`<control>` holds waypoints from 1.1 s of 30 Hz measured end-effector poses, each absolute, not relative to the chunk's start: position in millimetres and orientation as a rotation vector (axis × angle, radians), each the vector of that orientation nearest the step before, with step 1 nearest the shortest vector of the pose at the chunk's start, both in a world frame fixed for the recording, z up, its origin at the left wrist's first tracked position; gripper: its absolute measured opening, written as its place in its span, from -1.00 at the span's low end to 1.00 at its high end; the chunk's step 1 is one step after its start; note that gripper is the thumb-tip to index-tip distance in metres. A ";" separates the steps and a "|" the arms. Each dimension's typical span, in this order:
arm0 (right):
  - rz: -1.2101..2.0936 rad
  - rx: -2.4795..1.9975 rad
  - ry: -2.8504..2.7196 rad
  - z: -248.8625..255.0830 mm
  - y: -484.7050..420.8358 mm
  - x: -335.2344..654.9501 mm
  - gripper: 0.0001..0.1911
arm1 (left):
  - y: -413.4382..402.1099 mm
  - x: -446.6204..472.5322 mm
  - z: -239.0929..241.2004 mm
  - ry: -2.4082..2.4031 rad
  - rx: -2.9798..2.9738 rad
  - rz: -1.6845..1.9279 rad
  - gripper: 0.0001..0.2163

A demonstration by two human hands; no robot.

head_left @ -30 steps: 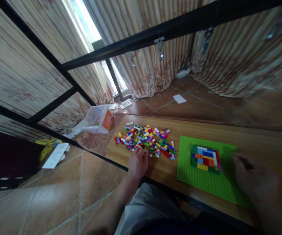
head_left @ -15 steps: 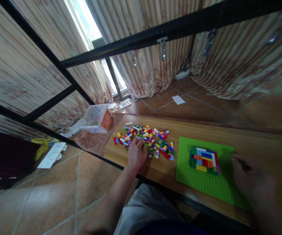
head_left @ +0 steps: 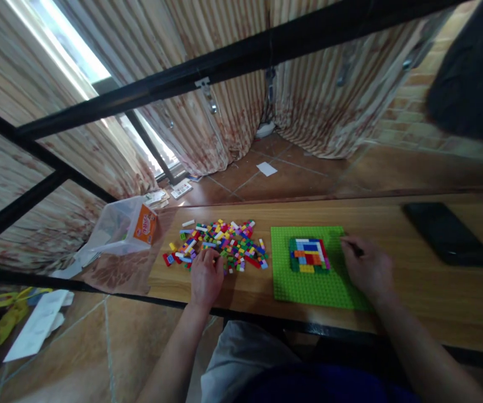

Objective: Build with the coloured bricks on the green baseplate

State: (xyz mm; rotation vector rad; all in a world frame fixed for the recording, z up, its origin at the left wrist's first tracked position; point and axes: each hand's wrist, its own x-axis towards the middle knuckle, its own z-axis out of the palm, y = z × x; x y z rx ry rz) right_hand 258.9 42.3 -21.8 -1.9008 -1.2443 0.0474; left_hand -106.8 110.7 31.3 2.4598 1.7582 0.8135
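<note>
Left hand on bricks; right hand on baseplate.

Glossy plastic bricks (studded baseplate too) on smooth wood-grain table.

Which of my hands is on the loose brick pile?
Your left hand; its fingers touch the pile of small coloured plastic bricks. The right hand rests on the flat green studded baseplate instead.

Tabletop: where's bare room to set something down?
The table is bare between the right hand at the green baseplate and the black phone, and along the near edge below the phone. Crowded: the brick pile at the left hand.
</note>
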 end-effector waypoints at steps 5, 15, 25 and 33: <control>0.043 -1.886 -1.242 -20.0 42.4 257.2 -0.75 | 88.1 -77.5 39.0 1.456 2.330 0.920 -0.92; 0.049 -1.844 -1.242 -19.3 43.7 256.8 -0.74 | 73.4 14.4 20.1 1.226 2.276 0.826 -0.87; 0.093 -1.826 -1.206 -16.0 44.1 254.2 -0.73 | 76.0 36.0 16.7 1.212 2.422 0.749 -0.89; 0.084 -1.821 -1.204 -16.6 43.2 254.8 -0.74 | 73.2 37.5 14.0 1.108 2.281 0.792 -0.89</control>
